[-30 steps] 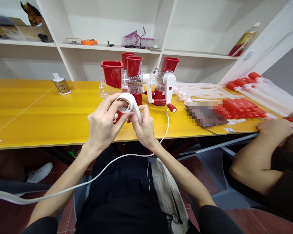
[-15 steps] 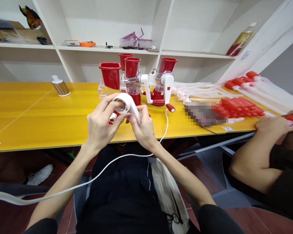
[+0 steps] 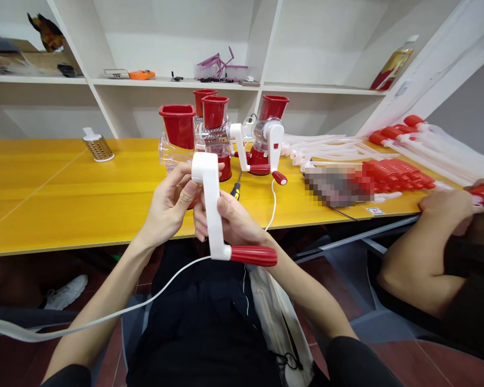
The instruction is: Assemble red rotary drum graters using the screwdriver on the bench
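Observation:
A white crank handle (image 3: 212, 209) with a red ribbed grip (image 3: 253, 255) is held up over the table's front edge. My left hand (image 3: 169, 199) pinches its round upper end from the left. Around the middle of the white arm, my right hand (image 3: 234, 217) is closed, its thumb in front and fingers behind. Just beyond my hands stands a drum grater (image 3: 179, 129) with a red hopper and clear body; its lower part is hidden. Further back are more red graters, one (image 3: 268, 134) with a white crank fitted. A screwdriver (image 3: 236, 191) lies behind my right hand.
A metal grating drum (image 3: 99, 146) stands on the yellow table (image 3: 36, 199) at left. Several red grips (image 3: 397, 174) and white tubes lie at right, near a co-worker's hand (image 3: 447, 207). A white cable (image 3: 145, 301) crosses my lap. White shelves (image 3: 177, 83) rise behind.
The crank handle has been turned round, so its outer face and red grip now show, hanging lower right. My right hand has shifted along the white arm. The screwdriver has come into view.

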